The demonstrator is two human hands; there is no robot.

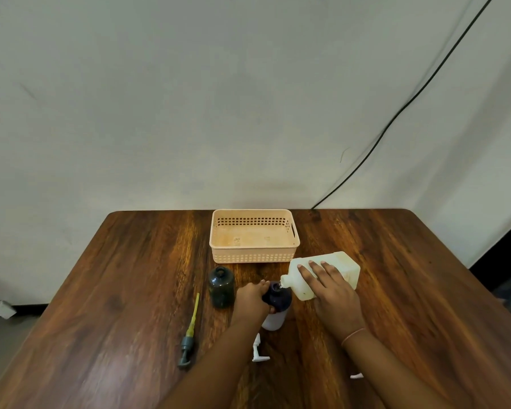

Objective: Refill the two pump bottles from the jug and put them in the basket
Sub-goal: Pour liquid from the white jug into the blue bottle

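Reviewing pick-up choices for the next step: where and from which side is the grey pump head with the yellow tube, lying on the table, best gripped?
Probably at the grey collar of the grey pump head, pinched across from above. It lies flat with its nozzle toward the person and its thin yellow tube pointing away; the collar is its thickest, stiffest part. Its sides are clear of the dark bottle.

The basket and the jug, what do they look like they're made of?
The basket: probably moulded plastic, matte peach, with punched grid holes and a handle slot. The jug, tilted by the right hand: likely translucent whitish plastic with a dull, slightly yellowed finish.
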